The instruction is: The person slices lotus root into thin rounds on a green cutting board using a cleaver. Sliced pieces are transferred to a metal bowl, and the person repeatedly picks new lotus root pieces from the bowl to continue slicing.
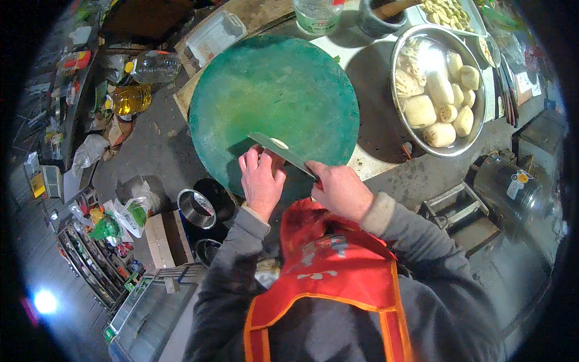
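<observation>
My right hand point(341, 188) grips the handle of a kitchen knife. The knife's wide steel blade point(282, 151) slants up and left over a round green cutting board point(280, 86). Against the blade's far face lies a pale, thin slice point(279, 143), possibly lotus root. My left hand point(262, 178) is at the board's near part, fingers curled close to the blade's near side. Whatever lies under those fingers is hidden by the hand and the blade. To the right, a steel basin point(480, 102) holds several peeled lotus root pieces point(438, 90) in what looks like water.
Past the board stand a clear plastic container point(217, 36), a large bottle point(318, 18) and a mortar point(380, 22) with a wooden pestle point(396, 8). A white tray point(477, 22) of pale pieces is behind the basin. Oil bottles point(131, 99) and a cardboard box point(158, 240) sit left.
</observation>
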The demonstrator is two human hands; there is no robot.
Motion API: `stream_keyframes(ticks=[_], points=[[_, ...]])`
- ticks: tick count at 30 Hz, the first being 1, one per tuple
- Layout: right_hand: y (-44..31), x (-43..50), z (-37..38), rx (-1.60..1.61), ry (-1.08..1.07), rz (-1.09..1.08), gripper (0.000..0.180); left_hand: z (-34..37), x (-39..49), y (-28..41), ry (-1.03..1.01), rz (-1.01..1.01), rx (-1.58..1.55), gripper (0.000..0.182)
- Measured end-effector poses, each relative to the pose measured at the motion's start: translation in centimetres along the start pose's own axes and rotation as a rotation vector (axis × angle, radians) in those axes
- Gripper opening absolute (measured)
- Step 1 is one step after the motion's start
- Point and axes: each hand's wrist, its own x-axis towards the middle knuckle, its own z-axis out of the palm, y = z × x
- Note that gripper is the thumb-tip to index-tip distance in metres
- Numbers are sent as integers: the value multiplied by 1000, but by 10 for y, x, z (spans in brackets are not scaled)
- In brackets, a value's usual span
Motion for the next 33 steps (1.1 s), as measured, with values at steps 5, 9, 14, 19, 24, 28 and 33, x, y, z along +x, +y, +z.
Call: stream_keyframes(ticks=[5, 9, 14, 19, 24, 28, 33], points=[[6, 28, 16, 13, 15, -2, 55, -2, 0, 1, -4, -22, -26, 53], [-7, -11, -11, 6, -28, 12, 58, -2, 1, 1, -21, -35, -28, 55], [-12, -33, -26, 20, -92, 72, 59, 0, 0, -2, -23, -31, -32, 57], [1, 21, 17, -17, 0, 7, 58, 2, -2, -5, 8, -4, -86, 51], [-3, 17, 14, 12, 9, 12, 59, 3, -1, -8, 39, 23, -62, 48], [-18, -30, -22, 17, -69, 67, 59, 2, 0, -7, 22, 3, -72, 50], [-14, -20, -11, 17, -62, 66, 58, 2, -1, -8, 10, 11, -95, 50]])
